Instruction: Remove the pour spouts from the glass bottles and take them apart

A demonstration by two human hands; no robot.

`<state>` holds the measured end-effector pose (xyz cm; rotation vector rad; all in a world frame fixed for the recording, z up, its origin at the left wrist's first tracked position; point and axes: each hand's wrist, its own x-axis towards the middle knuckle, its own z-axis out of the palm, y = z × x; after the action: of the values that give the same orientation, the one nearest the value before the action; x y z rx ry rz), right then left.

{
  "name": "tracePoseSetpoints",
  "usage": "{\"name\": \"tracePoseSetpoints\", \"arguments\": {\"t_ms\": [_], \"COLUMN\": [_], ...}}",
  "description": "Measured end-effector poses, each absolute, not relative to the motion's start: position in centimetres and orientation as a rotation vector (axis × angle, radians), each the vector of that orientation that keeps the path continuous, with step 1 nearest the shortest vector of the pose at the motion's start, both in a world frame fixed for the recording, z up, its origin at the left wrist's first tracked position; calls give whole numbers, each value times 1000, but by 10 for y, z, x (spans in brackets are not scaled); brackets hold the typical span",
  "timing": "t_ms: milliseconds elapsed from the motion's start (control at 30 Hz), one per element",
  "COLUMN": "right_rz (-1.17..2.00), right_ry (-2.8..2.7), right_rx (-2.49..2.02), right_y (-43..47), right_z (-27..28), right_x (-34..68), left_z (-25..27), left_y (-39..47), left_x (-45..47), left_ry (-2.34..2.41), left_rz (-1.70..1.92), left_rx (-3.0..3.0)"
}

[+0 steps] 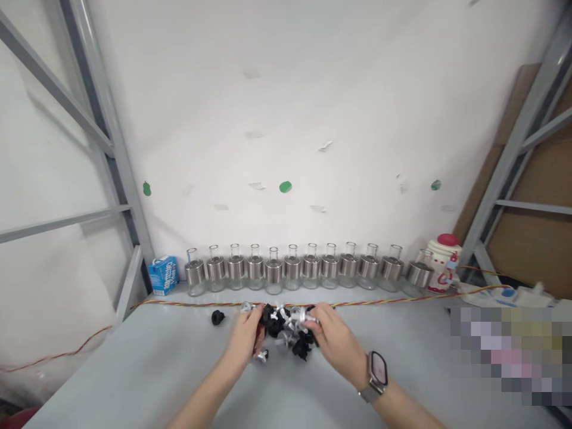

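Observation:
A loose pile of small black and silver parts [274, 326], which look like bottle stoppers and pour spouts, lies on the grey table between my hands. At its left side, my left hand [245, 335] has curled fingers; black pieces touch the fingertips, but what they hold is hidden. My right hand [337, 341], with a watch on the wrist, pinches a silver pour spout [300, 315] at the pile's right side. One black stopper [217, 317] lies apart to the left. A small silver-and-black piece [262, 356] rests just below my left hand.
Several glass bottles with metal sleeves [274, 271] stand in a row along the wall. A blue carton [163, 275] is at their left, a white jar with a red lid [440, 262] at their right. A twisted cable [179, 304] crosses the table before them. Metal posts flank both sides.

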<state>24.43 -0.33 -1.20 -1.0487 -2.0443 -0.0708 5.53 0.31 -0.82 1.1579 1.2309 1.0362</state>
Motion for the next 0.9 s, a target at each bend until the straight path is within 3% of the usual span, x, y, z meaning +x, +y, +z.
{"name": "tracePoseSetpoints", "arguments": {"t_ms": [133, 267, 500, 900], "right_rz": [-164, -70, 114, -265], "right_ry": [-1988, -2039, -1958, -1229], "right_rx": [-1209, -1144, -1214, -1678], "right_y": [20, 39, 37, 105], "right_z": [-16, -36, -39, 8], "right_x": [260, 270, 268, 401], "left_z": [-7, -16, -22, -30], "left_y": [1, 0, 5, 12], "left_x": [47, 51, 47, 43], "left_ry": [1583, 1746, 1728, 1538], "left_rz": [1214, 933, 1097, 1271], "left_rx": [1907, 2572, 2557, 2590]}}
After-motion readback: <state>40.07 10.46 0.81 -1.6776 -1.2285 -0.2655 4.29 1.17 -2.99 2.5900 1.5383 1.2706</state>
